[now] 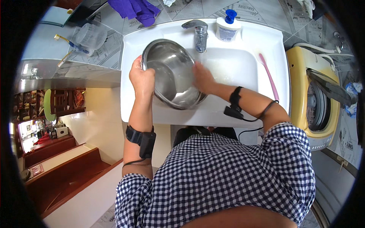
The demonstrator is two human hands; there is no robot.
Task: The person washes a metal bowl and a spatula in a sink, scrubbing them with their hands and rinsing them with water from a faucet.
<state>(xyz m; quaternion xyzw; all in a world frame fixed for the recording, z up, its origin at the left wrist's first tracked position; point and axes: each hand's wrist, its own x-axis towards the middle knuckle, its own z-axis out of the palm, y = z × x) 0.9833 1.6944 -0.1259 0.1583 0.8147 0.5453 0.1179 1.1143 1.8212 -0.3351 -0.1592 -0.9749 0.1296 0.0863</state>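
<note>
My left hand (pixel 142 78) grips the rim of a deep stainless steel bowl (pixel 163 74), its thumb lying over the edge. The bowl is tilted over the left part of a white sink (pixel 243 72), and its inside shows bare shiny metal. Against the bowl's right outer side is my right hand (pixel 203 78), smeared by motion, so its finger pose is unclear. Just above that hand stands a chrome faucet (pixel 200 36), and a faint stream of water seems to fall from its spout.
Behind the basin stands a white pump bottle (pixel 228 29) with a blue top. A pink-handled brush (pixel 269 76) lies on the right ledge. To the right is a yellow washing machine (pixel 313 91), lid raised. Purple cloth (pixel 135 10) and a clear plastic container (pixel 91 37) sit at upper left.
</note>
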